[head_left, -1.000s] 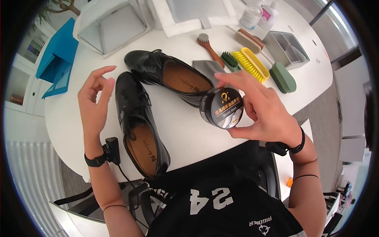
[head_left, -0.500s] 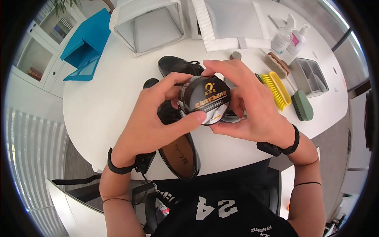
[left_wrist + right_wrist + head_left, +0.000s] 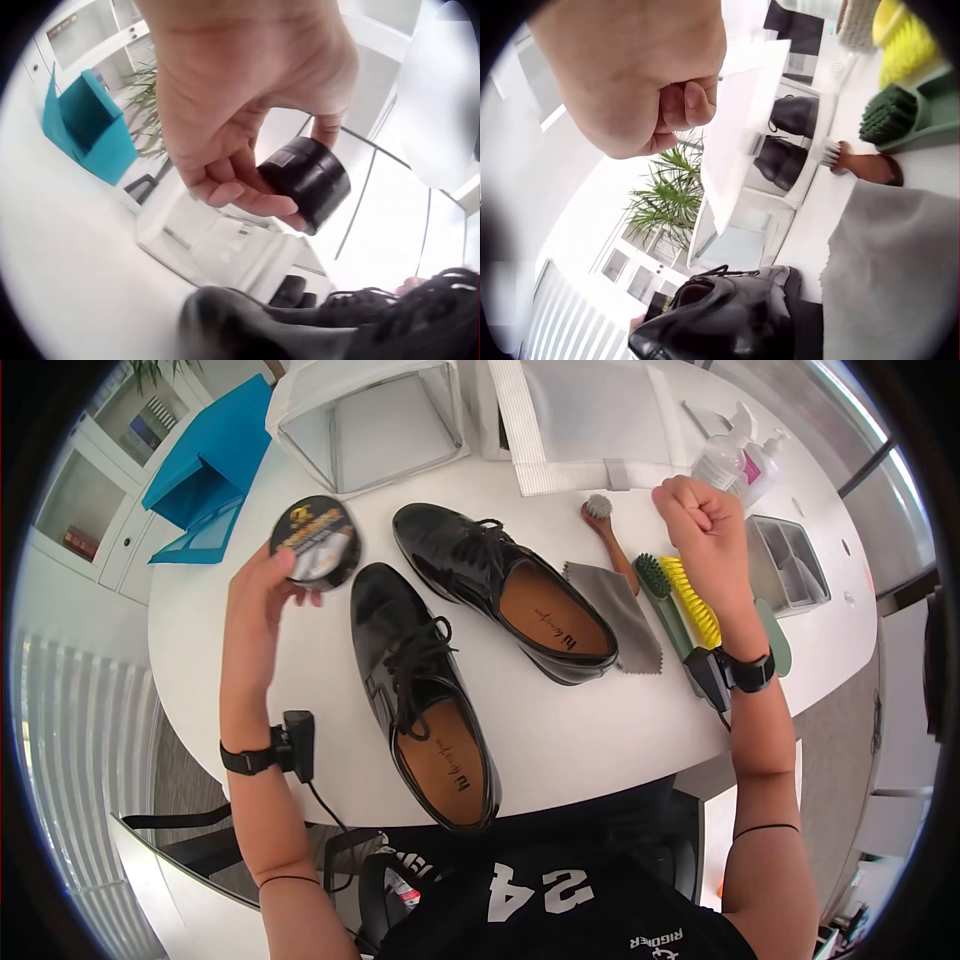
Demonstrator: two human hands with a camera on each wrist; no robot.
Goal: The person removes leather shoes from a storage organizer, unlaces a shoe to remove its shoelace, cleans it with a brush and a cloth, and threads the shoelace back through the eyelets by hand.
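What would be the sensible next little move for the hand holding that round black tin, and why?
Probably set the tin down on the white table. The left hand holds it in the air beside the shoes, while the right hand hovers curled, holding nothing, over the brushes.

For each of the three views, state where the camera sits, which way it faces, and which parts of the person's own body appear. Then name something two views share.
Head: looks down at the white table; both forearms, left hand holding the polish tin, fisted right hand.
Left wrist: looks along that hand gripping the tin.
Right wrist: shows the fist, green brush, grey cloth.
Shared: the tin, in head and left wrist.
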